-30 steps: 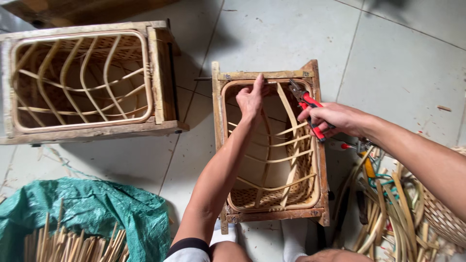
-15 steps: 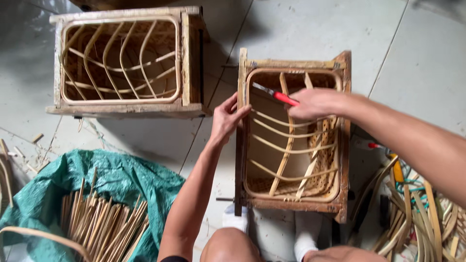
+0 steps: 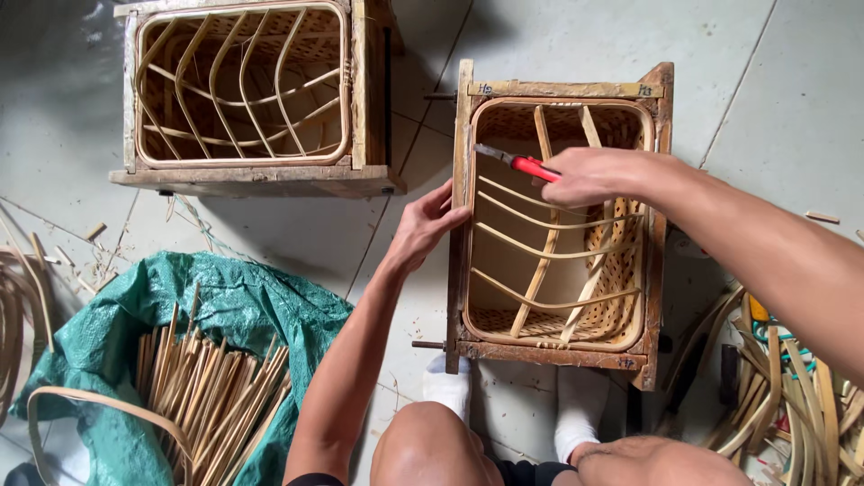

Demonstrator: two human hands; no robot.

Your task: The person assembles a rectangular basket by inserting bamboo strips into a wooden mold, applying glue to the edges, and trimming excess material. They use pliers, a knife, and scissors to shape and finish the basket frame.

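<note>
Head view. Wooden frame (image 3: pixel 463 216) with a part-woven rattan basket inside, lying on the tiled floor (image 3: pixel 576 36) just in front of the person's white-socked feet. Left hand (image 3: pixel 423 225): fingers loosely curled, gripping the frame's left rail. Right hand (image 3: pixel 589 175): closed around a red-handled tool (image 3: pixel 517 162), apparently pliers, its tip near the basket's upper left rim. Second wooden frame (image 3: pixel 369 90), upper left, well apart. Green tarp (image 3: pixel 243 306) holding cut cane sticks (image 3: pixel 207 396), lower left. Loose rattan strips (image 3: pixel 792 396), lower right.
</note>
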